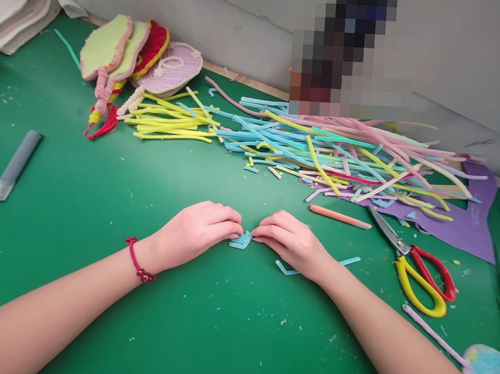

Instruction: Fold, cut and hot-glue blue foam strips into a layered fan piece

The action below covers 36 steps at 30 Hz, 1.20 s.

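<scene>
Small blue pipe cleaner pieces (pixel 240 242), bent into V shapes and nested together, lie on the green table between my two hands. My left hand (pixel 203 225), with a red bracelet on the wrist, has its fingers closed on their left side. From the right, my right hand (pixel 289 239) pinches the tip of the same pieces with thumb and fingers. A longer bent blue pipe cleaner (pixel 286 269) lies partly under my right hand and wrist.
A large pile of coloured pipe cleaners (pixel 287 135) spreads across the back. Scissors (pixel 403 247), an orange stick (pixel 340 217) and purple sheet (pixel 479 223) are on the right. Fuzzy fans (pixel 106 45) lie back left; a grey strip (pixel 16 164) is far left.
</scene>
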### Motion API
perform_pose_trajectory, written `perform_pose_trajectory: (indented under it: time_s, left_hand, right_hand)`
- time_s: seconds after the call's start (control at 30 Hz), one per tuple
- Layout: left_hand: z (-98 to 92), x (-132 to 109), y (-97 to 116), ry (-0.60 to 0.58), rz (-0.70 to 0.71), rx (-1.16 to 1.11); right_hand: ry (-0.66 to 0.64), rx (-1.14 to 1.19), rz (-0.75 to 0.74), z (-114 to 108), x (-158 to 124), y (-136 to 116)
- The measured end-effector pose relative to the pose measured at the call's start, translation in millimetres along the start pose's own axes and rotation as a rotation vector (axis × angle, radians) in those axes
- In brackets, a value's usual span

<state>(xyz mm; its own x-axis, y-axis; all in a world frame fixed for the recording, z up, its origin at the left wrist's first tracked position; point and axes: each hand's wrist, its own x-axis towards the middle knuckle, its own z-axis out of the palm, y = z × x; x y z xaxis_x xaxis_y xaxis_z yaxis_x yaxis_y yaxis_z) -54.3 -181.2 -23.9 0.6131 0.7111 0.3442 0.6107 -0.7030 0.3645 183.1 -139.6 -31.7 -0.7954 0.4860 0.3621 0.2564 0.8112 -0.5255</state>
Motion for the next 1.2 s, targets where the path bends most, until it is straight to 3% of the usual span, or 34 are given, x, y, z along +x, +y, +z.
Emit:
perform_pose_trajectory:
  time_s: [0.17,0.37,0.77,1.2]
  left_hand:
    - [1.6,-1.8,5.9,-0.026,-0.08,-0.009]
    - [1.7,-3.1,12.4,-0.083,-0.061,0.067]
    - [0.6,-1.9,11.5,-0.061,-0.065,0.028]
    - [-6.0,-4.7,2.1,-0.127,-0.1,-0.097]
  right_hand:
    - [-0.008,-0.018,0.0,1.6,-2.4,1.4]
    - [-0.014,-0.058,-0.004,3.2,-3.3,1.7]
    - [-0.046,-0.064,0.027,1.8,-1.7,-0.5]
    - [-0.054,-0.063,0.041,2.3,-2.3,-0.1]
